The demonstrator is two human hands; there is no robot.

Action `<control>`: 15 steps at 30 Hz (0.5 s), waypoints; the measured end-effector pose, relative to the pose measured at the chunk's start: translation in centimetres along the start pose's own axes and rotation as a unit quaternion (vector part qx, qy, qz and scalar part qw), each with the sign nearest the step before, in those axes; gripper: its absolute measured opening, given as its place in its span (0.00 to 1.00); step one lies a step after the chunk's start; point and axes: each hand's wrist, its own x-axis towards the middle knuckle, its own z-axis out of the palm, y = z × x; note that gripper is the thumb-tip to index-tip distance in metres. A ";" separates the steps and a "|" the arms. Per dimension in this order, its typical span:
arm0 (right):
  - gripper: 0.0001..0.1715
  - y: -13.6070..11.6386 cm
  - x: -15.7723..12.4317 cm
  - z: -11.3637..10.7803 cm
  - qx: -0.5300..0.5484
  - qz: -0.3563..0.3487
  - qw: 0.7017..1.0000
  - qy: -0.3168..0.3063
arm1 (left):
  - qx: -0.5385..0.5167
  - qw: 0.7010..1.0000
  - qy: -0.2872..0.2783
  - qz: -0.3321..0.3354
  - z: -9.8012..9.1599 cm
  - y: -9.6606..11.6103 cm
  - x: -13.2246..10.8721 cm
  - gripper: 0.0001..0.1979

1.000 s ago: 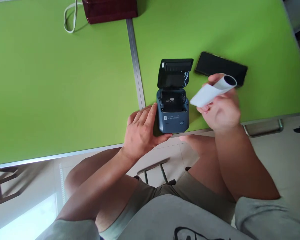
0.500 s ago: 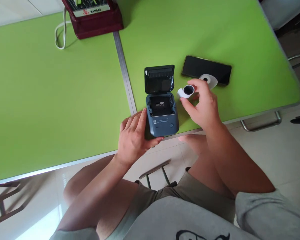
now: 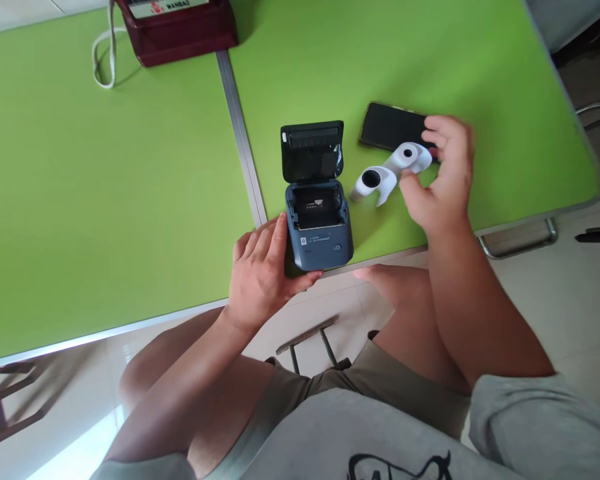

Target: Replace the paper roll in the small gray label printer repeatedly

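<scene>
A dark blue label printer [image 3: 320,247] stands at the table's front edge with its black lid [image 3: 312,152] swung up. Its paper bay is exposed, with no roll inside. My left hand [image 3: 260,270] grips the printer's lower left corner, fingers along the side and thumb across the front. To the printer's right lies a white label roll [image 3: 384,180] with a dark core and a loose, curling end. Behind it, a second white label roll [image 3: 399,159] with a smaller core sits by the phone. My right hand [image 3: 443,173] is spread open beside this second roll, slightly blurred; contact is unclear.
A black phone [image 3: 387,127] lies flat behind the rolls, partly covered by my right hand. At the back left of the green table [image 3: 105,200] stands a dark red box-like object [image 3: 180,37] with a white cord [image 3: 103,63]. A metal strip [image 3: 240,133] crosses the tabletop.
My right hand has let go of the dark-cored label roll, now on the table, and moved right and back to the second roll. My left hand stays on the printer.
</scene>
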 end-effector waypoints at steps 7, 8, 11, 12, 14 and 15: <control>0.37 1.2 -0.4 2.1 -0.020 0.083 0.996 -0.029 | -0.002 1.000 -0.008 -0.004 0.0 0.0 0.0 0.53; 0.37 1.2 -0.4 2.2 -0.014 0.101 0.994 -0.031 | -0.002 1.000 -0.008 -0.004 -0.1 0.0 0.0 0.53; 0.41 1.3 -0.5 2.2 0.021 0.123 0.992 -0.033 | 0.000 1.000 -0.005 -0.005 -0.1 0.0 0.0 0.51; 0.40 1.4 -0.5 2.1 0.033 0.123 0.991 -0.031 | 0.001 1.000 -0.005 -0.005 -0.1 0.0 0.0 0.52; 0.37 1.3 -0.5 2.0 0.062 0.114 0.991 -0.010 | 0.004 1.000 -0.007 -0.007 0.0 0.1 0.0 0.52; 0.35 1.1 -0.5 1.9 0.076 0.104 0.992 0.009 | 0.007 1.000 -0.009 -0.009 0.0 0.1 0.0 0.53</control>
